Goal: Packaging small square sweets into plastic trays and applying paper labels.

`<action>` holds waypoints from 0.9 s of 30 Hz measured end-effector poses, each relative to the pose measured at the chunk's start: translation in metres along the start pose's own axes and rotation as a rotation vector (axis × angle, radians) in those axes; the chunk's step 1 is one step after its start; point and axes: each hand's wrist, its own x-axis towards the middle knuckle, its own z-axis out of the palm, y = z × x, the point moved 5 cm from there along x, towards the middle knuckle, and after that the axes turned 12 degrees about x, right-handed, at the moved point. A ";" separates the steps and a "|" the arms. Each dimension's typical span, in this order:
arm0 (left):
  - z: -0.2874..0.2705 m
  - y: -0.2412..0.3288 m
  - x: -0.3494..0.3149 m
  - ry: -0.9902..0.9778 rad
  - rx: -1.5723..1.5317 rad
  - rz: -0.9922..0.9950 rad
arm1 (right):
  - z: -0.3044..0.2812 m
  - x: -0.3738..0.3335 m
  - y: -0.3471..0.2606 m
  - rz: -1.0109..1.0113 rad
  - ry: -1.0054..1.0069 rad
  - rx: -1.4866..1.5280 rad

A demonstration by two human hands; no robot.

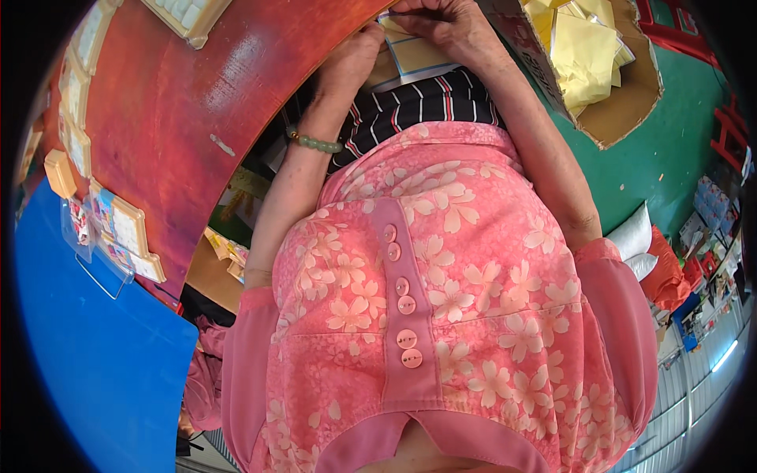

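A flat tan-yellow piece with a white and blue border [418,55] lies over my lap, above black striped cloth [426,102]. My right hand [453,31] is closed on its far edge, fingers bent and pinched together; the fingertips run close to the top of the view. Against the left side of the same piece, my left hand [351,63] has its fingers curled and closed on the edge. A green bead bracelet [317,143] circles the left wrist. What lies under the fingers is partly hidden.
A reddish-brown table [181,102] curves along my left, with cream trays of white pieces [188,14] on it. Right of my hands stands a cardboard box [623,110] of yellow sheets [579,59]. A blue surface [102,339] lies lower left; red stools [729,134] stand far right.
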 end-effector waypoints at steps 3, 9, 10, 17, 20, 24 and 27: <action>0.012 -0.021 0.001 0.149 -0.296 0.233 | 0.009 0.002 0.001 -0.006 -0.059 -0.057; -0.027 0.050 -0.016 0.331 0.246 0.285 | 0.041 -0.004 -0.041 -0.532 -0.076 -1.175; -0.027 0.055 -0.017 0.344 0.310 0.382 | 0.036 -0.007 -0.039 -0.491 -0.097 -0.836; -0.004 0.029 -0.003 0.058 0.717 0.102 | -0.025 -0.011 -0.017 -0.093 0.245 -0.110; 0.003 0.016 -0.002 -0.008 0.600 0.024 | -0.022 -0.005 -0.008 -0.042 0.199 -0.494; 0.006 0.010 0.000 0.017 0.450 0.041 | -0.015 -0.002 -0.009 -0.074 0.168 -0.663; 0.008 0.000 0.004 0.035 0.285 0.044 | -0.003 -0.005 -0.019 -0.167 0.180 -0.505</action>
